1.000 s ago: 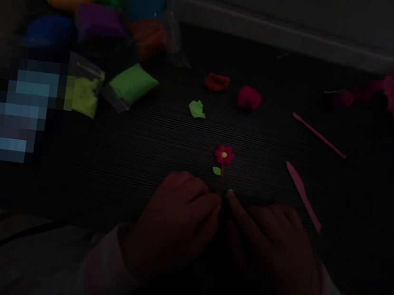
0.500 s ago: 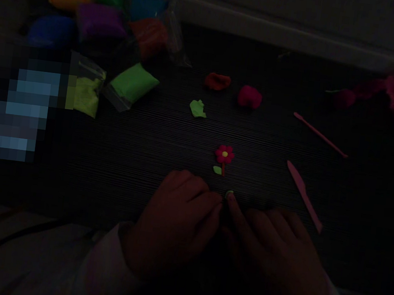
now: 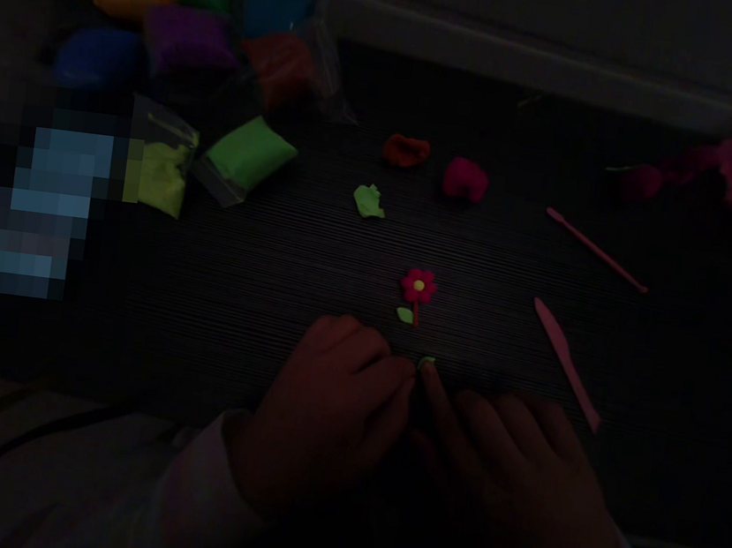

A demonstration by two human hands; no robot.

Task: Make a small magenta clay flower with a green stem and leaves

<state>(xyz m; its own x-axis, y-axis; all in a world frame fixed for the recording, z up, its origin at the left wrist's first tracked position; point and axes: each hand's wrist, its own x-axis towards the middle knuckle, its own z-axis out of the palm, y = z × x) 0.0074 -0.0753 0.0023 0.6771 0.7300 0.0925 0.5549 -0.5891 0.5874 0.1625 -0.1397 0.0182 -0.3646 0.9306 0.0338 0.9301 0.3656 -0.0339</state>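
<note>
Left hand [image 3: 329,412], lower centre of the frame: curled, contents hidden, grip impossible to tell. Flower [image 3: 419,286], centre: stem towards green piece [image 3: 428,362]. Green piece: on counter [image 3: 260,270], just right of left fingertips, under extended right index; right hand [image 3: 515,470] nearer, ungripped.

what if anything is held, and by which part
No clear grip: the right hand has a fingertip over the near part of a green piece; whether the left hand holds anything is hidden.
</note>
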